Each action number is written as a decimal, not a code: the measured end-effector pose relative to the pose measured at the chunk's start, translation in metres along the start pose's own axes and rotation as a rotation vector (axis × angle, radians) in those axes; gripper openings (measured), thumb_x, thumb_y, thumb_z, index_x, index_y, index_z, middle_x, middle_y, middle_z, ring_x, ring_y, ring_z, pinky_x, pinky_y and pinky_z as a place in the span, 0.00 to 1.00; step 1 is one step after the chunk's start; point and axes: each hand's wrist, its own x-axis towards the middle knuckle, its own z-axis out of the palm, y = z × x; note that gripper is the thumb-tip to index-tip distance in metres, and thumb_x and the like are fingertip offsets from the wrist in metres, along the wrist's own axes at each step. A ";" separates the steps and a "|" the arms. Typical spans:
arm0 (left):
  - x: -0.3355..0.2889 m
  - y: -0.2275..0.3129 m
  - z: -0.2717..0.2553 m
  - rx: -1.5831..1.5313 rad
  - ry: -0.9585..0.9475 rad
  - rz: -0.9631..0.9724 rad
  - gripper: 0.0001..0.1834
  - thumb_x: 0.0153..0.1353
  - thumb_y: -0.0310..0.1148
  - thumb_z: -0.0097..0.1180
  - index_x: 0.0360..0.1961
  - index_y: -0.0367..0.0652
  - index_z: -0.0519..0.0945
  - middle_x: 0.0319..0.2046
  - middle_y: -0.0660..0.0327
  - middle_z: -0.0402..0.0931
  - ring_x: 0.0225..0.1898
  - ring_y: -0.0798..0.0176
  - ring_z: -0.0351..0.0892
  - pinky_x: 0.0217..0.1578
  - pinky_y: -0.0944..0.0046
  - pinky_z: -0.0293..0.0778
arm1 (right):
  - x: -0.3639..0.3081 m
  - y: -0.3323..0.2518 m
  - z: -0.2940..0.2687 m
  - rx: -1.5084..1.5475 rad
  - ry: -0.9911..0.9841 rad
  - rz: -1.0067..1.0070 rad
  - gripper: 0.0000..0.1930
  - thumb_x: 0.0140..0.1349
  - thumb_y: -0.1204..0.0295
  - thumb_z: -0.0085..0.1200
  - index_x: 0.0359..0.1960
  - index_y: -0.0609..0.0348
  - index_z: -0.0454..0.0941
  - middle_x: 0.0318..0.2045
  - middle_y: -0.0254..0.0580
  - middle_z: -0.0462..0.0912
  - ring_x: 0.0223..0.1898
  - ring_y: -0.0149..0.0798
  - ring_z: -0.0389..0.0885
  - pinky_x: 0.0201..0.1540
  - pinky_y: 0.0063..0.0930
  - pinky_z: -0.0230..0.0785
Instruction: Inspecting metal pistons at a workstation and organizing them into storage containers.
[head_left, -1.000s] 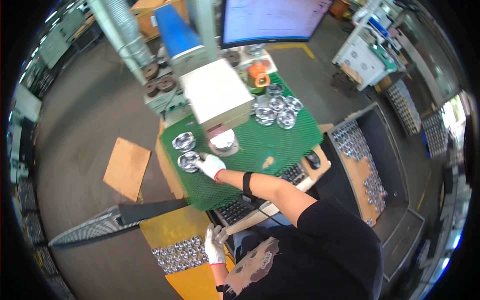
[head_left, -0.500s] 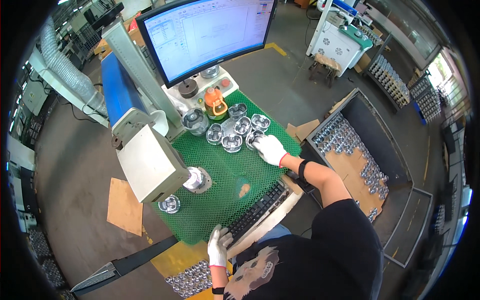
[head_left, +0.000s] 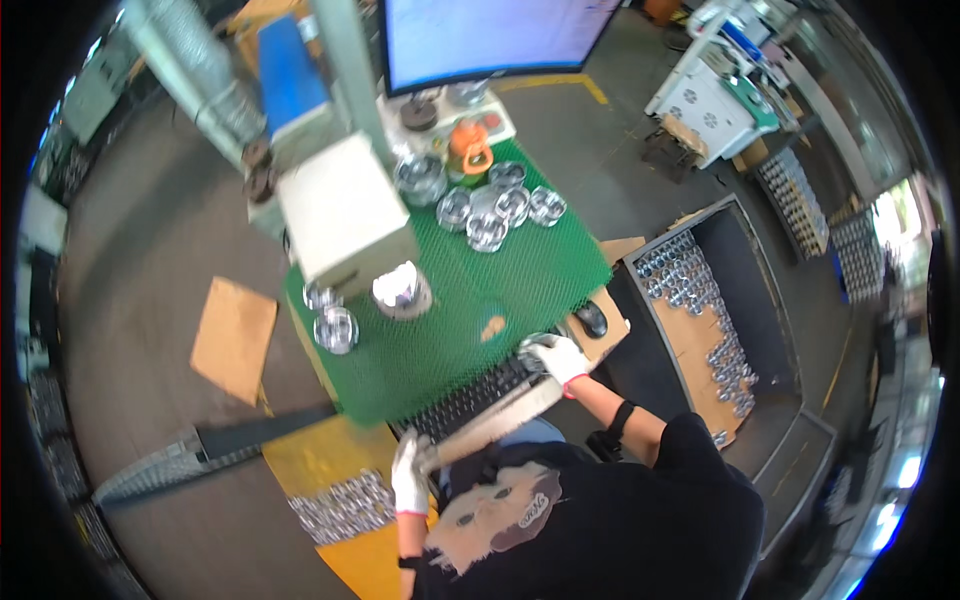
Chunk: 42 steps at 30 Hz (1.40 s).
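My right hand (head_left: 562, 360), in a white glove, is closed on a metal piston (head_left: 532, 350) over the right end of the black keyboard (head_left: 470, 397). My left hand (head_left: 410, 478), also gloved, rests by the keyboard's left end with its fingers stretched out and nothing in them. Several shiny pistons (head_left: 487, 232) stand grouped on the green mesh mat (head_left: 440, 345). A brightly lit metal piece (head_left: 402, 292) sits beneath the white machine head (head_left: 345, 205). Near the mat's left edge is another piston (head_left: 336, 330), partly overlapping a second one.
The monitor (head_left: 500, 40) stands at the back. An orange-capped bottle (head_left: 468, 150) is beside the pistons. A mouse (head_left: 591, 319) lies right of the keyboard. To the right stands a dark bin (head_left: 770, 300) holding pistons on cardboard. More pistons (head_left: 345, 508) lie at lower left.
My right hand has come from the piston group toward me, carrying one piston to above the keyboard. My left hand stays by the keyboard's left end. The whole view has shifted.
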 end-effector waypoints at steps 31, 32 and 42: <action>-0.067 0.074 0.063 -0.160 -0.132 0.481 0.40 0.52 0.27 0.67 0.66 0.37 0.62 0.57 0.52 0.70 0.54 0.60 0.75 0.53 0.61 0.74 | -0.090 -0.181 0.138 -0.163 -0.936 -0.166 0.30 0.65 0.57 0.53 0.64 0.62 0.64 0.47 0.43 0.80 0.44 0.32 0.79 0.47 0.25 0.72; -0.066 0.072 0.073 -0.156 -0.150 0.469 0.40 0.52 0.27 0.67 0.66 0.37 0.62 0.57 0.52 0.70 0.54 0.60 0.75 0.53 0.61 0.74 | -0.083 -0.179 0.135 -0.011 -0.967 -0.146 0.31 0.65 0.59 0.53 0.66 0.62 0.62 0.52 0.45 0.78 0.50 0.33 0.77 0.53 0.27 0.71; 0.050 0.063 0.052 0.761 0.329 0.735 0.37 0.51 0.35 0.70 0.61 0.38 0.68 0.53 0.50 0.73 0.51 0.56 0.76 0.54 0.58 0.72 | -0.045 -0.067 0.070 0.900 -0.682 0.786 0.19 0.65 0.50 0.51 0.49 0.47 0.76 0.45 0.38 0.81 0.44 0.40 0.80 0.36 0.35 0.72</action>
